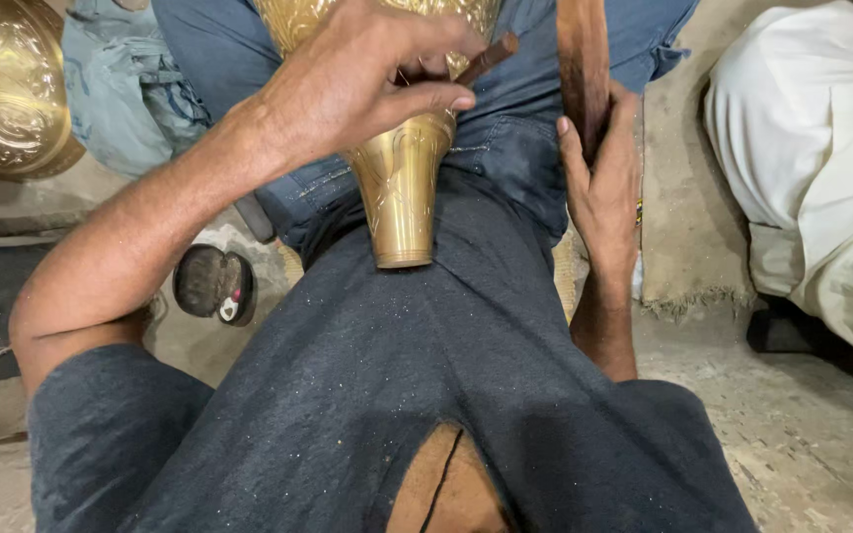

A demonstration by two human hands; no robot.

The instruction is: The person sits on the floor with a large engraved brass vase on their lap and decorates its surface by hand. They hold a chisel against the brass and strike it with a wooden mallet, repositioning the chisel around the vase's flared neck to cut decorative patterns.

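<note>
The engraved, golden brass vase [402, 188] lies propped in the person's lap, neck towards the belly, steadied under the left hand [357, 79], whose fingers pinch a thin brown rod-like tool [486, 59], while the right hand [599, 188] clasps a brown wooden stick [584, 69].

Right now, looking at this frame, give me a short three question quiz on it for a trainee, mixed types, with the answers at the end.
1. True or false: the left hand rests on the engraved brass vessel while pinching a thin brown tool.
2. What does the right hand grip? A) a wooden stick B) a cloth C) a sandal
3. Fill in: the vessel's narrow end points toward the person's ____.

Key
1. True.
2. A; the fingers wrap the stick beside the jeans-clad leg.
3. Belly; the narrow end lies against the dark shirt.
</note>
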